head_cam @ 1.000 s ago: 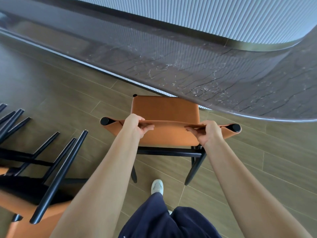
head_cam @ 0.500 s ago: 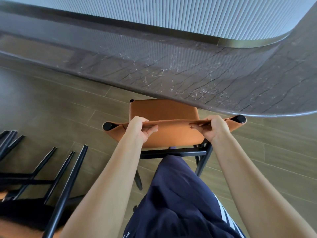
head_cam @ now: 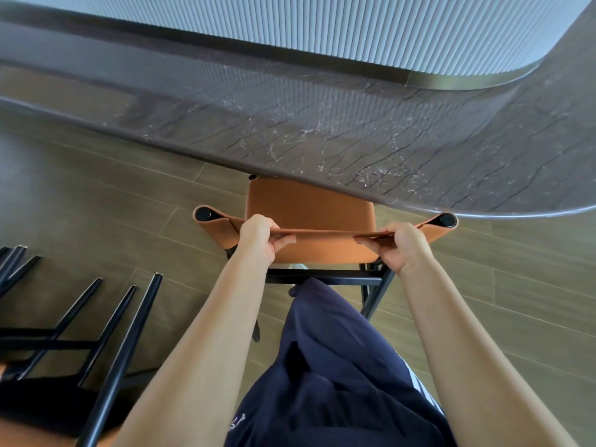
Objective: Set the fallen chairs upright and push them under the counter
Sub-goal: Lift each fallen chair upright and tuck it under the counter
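1. Orange leather chair (head_cam: pixel 309 211), black frame, stood upright on its legs at the counter (head_cam: pixel 354 146). The front of its seat lay beneath the counter's dark stone edge; the backrest and rear legs remained outside.
2. Left hand (head_cam: pixel 259 238) was closed over the top edge of the backrest, left of centre, thumb on the near side and fingers curled over the far side.
3. Right hand (head_cam: pixel 400 245) was closed on the same edge, right of centre, in a like grip. Both arms were extended forward.
4. Change over the last second: the seat, previously clear of the counter with its front corner exposed, had slid forward until the counter edge covered its front. The right end of the backrest now sat just beside the edge. The person's leg in dark shorts (head_cam: pixel 338 366) had swung forward behind the chair, suggesting a step taken with the push.
5. Meaning for the task: judged as the pushing-in step for this chair, well advanced but possibly not finished, since part of the seat was uncovered.
6. Fallen chairs (head_cam: pixel 96 333) lay at the lower left on the wood floor (head_cam: pixel 96 188), black legs pointing out sideways, well apart from the counter. Exact count could not be told. These were not yet righted, so most of the task appeared to remain.
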Motion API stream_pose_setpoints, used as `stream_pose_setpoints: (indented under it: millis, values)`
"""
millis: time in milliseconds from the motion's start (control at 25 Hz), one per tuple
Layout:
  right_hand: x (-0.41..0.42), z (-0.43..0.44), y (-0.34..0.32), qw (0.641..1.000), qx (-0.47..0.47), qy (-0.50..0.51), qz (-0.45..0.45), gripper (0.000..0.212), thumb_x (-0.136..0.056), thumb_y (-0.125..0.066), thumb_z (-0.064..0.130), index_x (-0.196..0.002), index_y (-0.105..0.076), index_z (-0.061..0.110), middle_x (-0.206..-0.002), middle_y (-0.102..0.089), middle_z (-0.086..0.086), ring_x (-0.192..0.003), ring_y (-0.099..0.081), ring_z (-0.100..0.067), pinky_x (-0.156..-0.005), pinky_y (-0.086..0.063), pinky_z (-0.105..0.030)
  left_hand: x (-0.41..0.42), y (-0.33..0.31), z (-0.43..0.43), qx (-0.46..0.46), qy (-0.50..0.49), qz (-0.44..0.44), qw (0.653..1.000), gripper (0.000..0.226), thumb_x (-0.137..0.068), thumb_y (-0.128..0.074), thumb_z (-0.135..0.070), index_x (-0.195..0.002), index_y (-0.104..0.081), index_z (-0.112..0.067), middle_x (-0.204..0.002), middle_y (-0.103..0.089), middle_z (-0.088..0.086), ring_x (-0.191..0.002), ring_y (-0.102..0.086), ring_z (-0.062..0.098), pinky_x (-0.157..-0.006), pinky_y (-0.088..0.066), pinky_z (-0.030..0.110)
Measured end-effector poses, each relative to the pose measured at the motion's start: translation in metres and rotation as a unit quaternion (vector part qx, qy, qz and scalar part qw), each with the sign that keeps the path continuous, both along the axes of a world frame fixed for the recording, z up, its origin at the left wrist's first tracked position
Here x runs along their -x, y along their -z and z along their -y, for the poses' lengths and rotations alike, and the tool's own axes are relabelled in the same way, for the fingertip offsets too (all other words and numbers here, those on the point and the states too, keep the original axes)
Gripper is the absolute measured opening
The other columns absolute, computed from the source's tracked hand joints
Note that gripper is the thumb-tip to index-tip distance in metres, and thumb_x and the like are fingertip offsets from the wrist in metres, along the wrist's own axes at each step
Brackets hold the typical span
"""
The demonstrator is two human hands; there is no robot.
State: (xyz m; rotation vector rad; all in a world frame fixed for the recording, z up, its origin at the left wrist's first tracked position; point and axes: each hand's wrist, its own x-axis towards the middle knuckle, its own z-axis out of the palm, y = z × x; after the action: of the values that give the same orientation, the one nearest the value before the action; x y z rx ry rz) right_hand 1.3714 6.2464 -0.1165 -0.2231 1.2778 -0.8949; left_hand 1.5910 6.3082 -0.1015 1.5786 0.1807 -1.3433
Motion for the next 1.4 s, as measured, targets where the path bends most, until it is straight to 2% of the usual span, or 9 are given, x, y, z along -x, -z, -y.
stream_pose_setpoints:
  millis: [120, 240, 400, 560, 680, 840, 1080, 1320, 1400]
  values:
    - [0.011, 0.001, 0.013, 0.999, 0.003, 0.034, 0.019, 0.020, -0.085, -0.035, -0.021, -0.088, -0.047, -0.005, -0.095, -0.051, -0.026, -0.112, -0.053, -0.054, -0.044, -0.056, -0.045, 0.009, 0.006, 0.010, 0.013, -0.006, -0.012, 1.000, 0.015, -0.090, -0.039, 0.014, -0.087, -0.048, 0.003, -0.081, -0.054, 0.021, -0.088, -0.060, 0.041, -0.079, -0.056, 0.049]
    - [0.019, 0.005, 0.024, 0.998, 0.007, 0.059, 0.024, 0.020, -0.086, -0.034, -0.020, -0.087, -0.045, -0.003, -0.092, -0.051, -0.024, -0.105, -0.054, -0.051, -0.049, -0.057, -0.048, 0.013, 0.013, 0.025, 0.034, 0.009, -0.018, 0.999, 0.019, -0.091, -0.037, 0.015, -0.086, -0.048, 0.000, -0.083, -0.051, 0.018, -0.086, -0.057, 0.039, -0.086, -0.053, 0.052]
    - [0.031, 0.022, 0.030, 0.995, 0.025, 0.091, 0.033, 0.021, -0.086, -0.037, -0.019, -0.081, -0.047, -0.002, -0.084, -0.054, -0.020, -0.084, -0.059, -0.041, -0.071, -0.058, -0.056, 0.020, 0.018, 0.053, 0.066, 0.052, -0.021, 0.996, 0.020, -0.089, -0.040, 0.016, -0.090, -0.049, -0.002, -0.088, -0.050, 0.016, -0.082, -0.058, 0.035, -0.081, -0.055, 0.051]
    - [0.040, 0.043, 0.045, 0.994, 0.036, 0.099, 0.034, 0.021, -0.086, -0.038, -0.019, -0.078, -0.049, -0.003, -0.082, -0.054, -0.021, -0.081, -0.059, -0.040, -0.053, -0.059, -0.047, 0.027, 0.030, 0.084, 0.079, 0.071, -0.030, 0.994, 0.022, -0.088, -0.041, 0.016, -0.098, -0.051, -0.001, -0.094, -0.051, 0.018, -0.095, -0.059, 0.039, -0.083, -0.055, 0.051]
    - [0.040, 0.059, 0.059, 0.994, 0.036, 0.097, 0.027, 0.020, -0.084, -0.039, -0.022, -0.081, -0.049, -0.005, -0.088, -0.048, -0.023, -0.089, -0.055, -0.041, -0.057, -0.060, -0.049, 0.029, 0.045, 0.098, 0.076, 0.054, -0.049, 0.994, 0.023, -0.088, -0.039, 0.017, -0.100, -0.049, 0.000, -0.091, -0.048, 0.016, -0.097, -0.056, 0.038, -0.090, -0.051, 0.055]
    - [0.043, 0.073, 0.075, 0.992, 0.032, 0.120, 0.032, 0.019, -0.081, -0.041, -0.023, -0.081, -0.050, -0.007, -0.081, -0.052, -0.024, -0.084, -0.061, -0.043, -0.069, -0.059, -0.055, 0.028, 0.059, 0.115, 0.081, 0.046, -0.066, 0.993, 0.025, -0.087, -0.038, 0.019, -0.085, -0.049, -0.004, -0.084, -0.045, 0.012, -0.087, -0.055, 0.033, -0.092, -0.049, 0.056]
    - [0.031, 0.079, 0.080, 0.986, 0.024, 0.160, 0.033, 0.021, -0.081, -0.041, -0.024, -0.085, -0.047, -0.005, -0.074, -0.049, -0.019, -0.073, -0.060, -0.038, -0.057, -0.060, -0.051, 0.020, 0.060, 0.130, 0.056, 0.047, -0.069, 0.995, 0.024, -0.088, -0.037, 0.017, -0.086, -0.047, -0.004, -0.083, -0.045, 0.011, -0.100, -0.053, 0.038, -0.084, -0.052, 0.054]
    - [0.021, 0.078, 0.080, 0.987, 0.016, 0.161, 0.023, 0.029, -0.082, -0.042, -0.022, -0.105, -0.046, -0.006, -0.081, -0.050, -0.020, -0.077, -0.061, -0.039, -0.068, -0.059, -0.054, 0.012, 0.058, 0.133, 0.048, 0.049, -0.075, 0.995, 0.023, -0.088, -0.037, 0.017, -0.089, -0.047, -0.004, -0.103, -0.046, 0.018, -0.120, -0.052, 0.046, -0.080, -0.052, 0.052]
    - [0.018, 0.078, 0.078, 0.987, 0.014, 0.161, 0.016, 0.026, -0.082, -0.043, -0.022, -0.103, -0.046, -0.005, -0.082, -0.050, -0.021, -0.079, -0.061, -0.039, -0.072, -0.058, -0.056, 0.010, 0.056, 0.133, 0.045, 0.049, -0.083, 0.994, 0.023, -0.089, -0.037, 0.016, -0.090, -0.047, -0.004, -0.106, -0.046, 0.019, -0.121, -0.051, 0.045, -0.082, -0.052, 0.053]
